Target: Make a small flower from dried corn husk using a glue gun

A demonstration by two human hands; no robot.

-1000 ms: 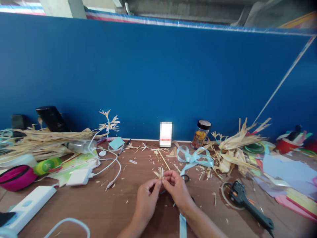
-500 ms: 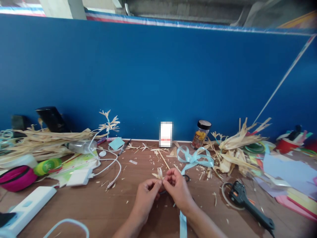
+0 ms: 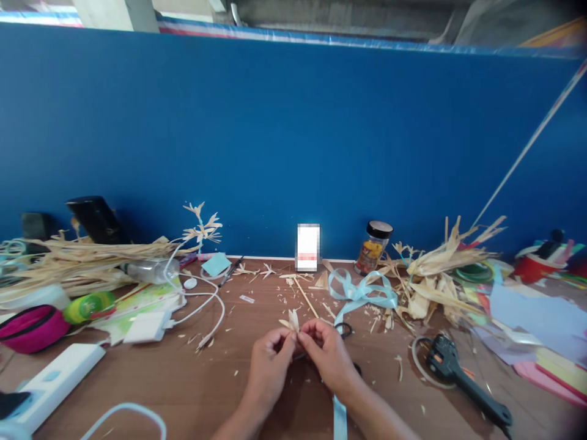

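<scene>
Between my fingertips, low in the middle of the head view, is a small corn husk flower point(image 3: 292, 319) with pale pointed petals facing up. My left hand point(image 3: 274, 357) is closed, thumb and forefinger pinching its base. My right hand point(image 3: 324, 351) pinches the same base from the other side, and its fingertips meet the left ones. The lower end of the flower is hidden by my fingers. Black scissors point(image 3: 345, 330) lie partly under my right hand. A light blue ribbon point(image 3: 362, 292) loops behind that hand and its tail comes out below my wrist.
A glue gun point(image 3: 463, 379) lies at the right, near dried husks point(image 3: 431, 287) and coloured paper point(image 3: 536, 318). A jar point(image 3: 374, 247) stands at the back. On the left are a power strip point(image 3: 59, 382), a white charger point(image 3: 147, 327) with cables, and a husk pile point(image 3: 82, 263).
The flower and both hands have shifted slightly left, and its petals now look more spread and upright. My right fingers have curled in a little. Both hands still pinch it.
</scene>
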